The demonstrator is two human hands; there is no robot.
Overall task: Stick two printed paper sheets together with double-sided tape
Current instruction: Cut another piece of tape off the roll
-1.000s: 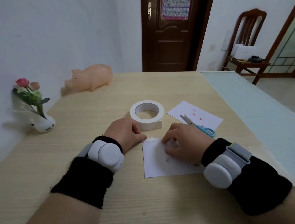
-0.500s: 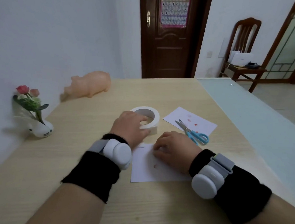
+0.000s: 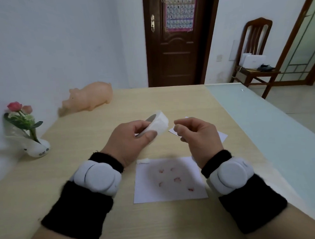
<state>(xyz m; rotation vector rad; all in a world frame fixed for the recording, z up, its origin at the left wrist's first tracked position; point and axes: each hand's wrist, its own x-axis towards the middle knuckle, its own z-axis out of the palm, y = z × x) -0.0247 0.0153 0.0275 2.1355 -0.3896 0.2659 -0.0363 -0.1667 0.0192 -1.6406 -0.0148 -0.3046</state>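
My left hand holds the white roll of double-sided tape tilted in the air above the table. My right hand hovers just right of the roll, thumb and forefinger pinched together; I see no tape between them. One printed sheet with small red marks lies flat on the table below both hands, and a small white scrap of tape sits at its far left corner. The second sheet lies behind my right hand, mostly hidden. The scissors are out of sight.
A peach pig toy stands at the far left of the wooden table. A white vase with pink flowers leans by the left wall. A pale green glass surface adjoins on the right. A wooden chair stands beyond.
My left hand has picked the tape roll up off the table. My right hand has left the near sheet and risen beside the roll. The near sheet now lies uncovered.
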